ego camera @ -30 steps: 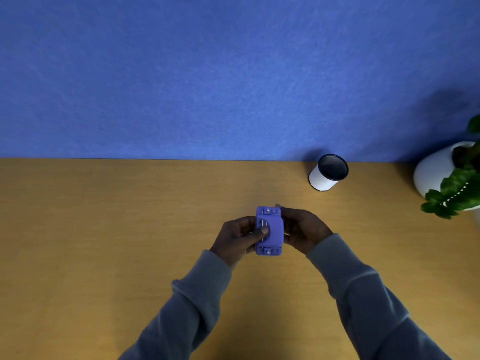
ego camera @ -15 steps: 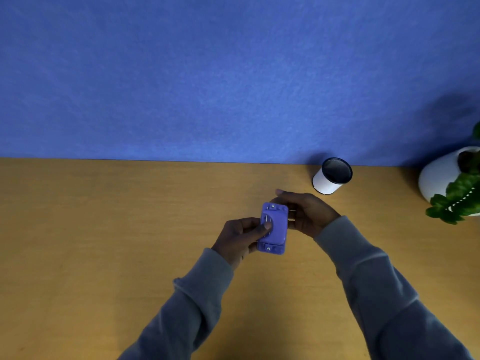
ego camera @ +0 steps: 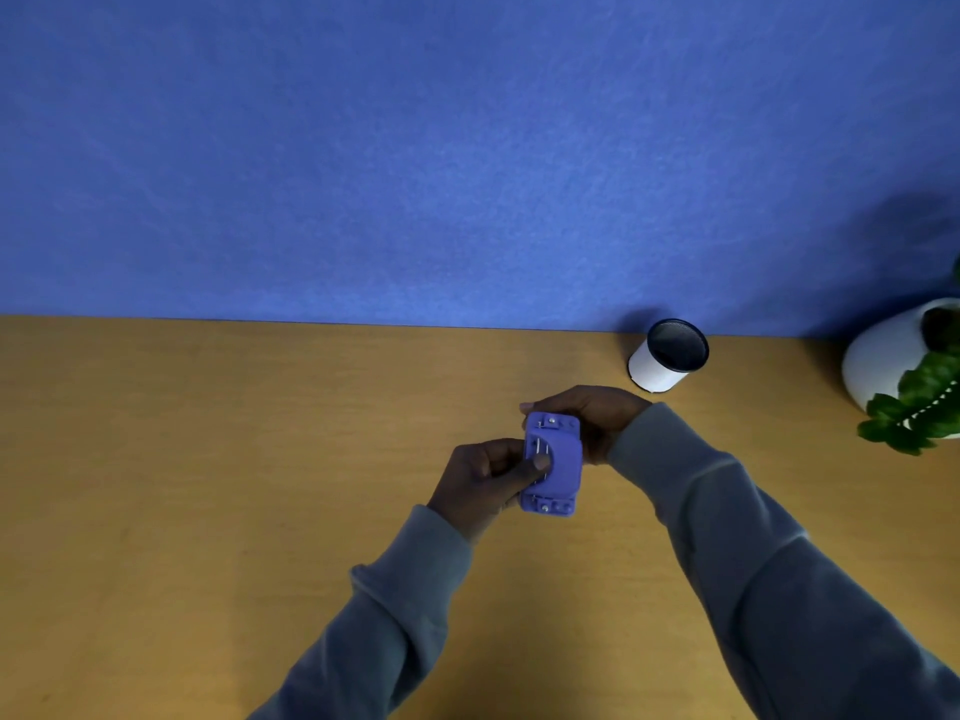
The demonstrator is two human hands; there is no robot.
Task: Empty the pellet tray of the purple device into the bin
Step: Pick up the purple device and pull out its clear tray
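The purple device (ego camera: 555,465) is a small rounded block with screws at both ends and two thin metal pins on its face. I hold it above the wooden table, near the middle. My left hand (ego camera: 483,478) grips its left side, thumb lying across the face. My right hand (ego camera: 597,418) wraps its upper right edge from behind. The pellet tray itself cannot be made out. The bin (ego camera: 667,358), a small white cylinder with a dark rim and dark inside, stands tilted toward me at the back right, beyond my right hand.
A white pot (ego camera: 883,356) with a green plant (ego camera: 917,407) sits at the far right edge. The wooden table (ego camera: 208,485) meets a blue wall (ego camera: 415,174) just behind the bin.
Both hands and the device have shifted a little right and toward the bin. My right hand has slid up from the device's right side to its upper edge.
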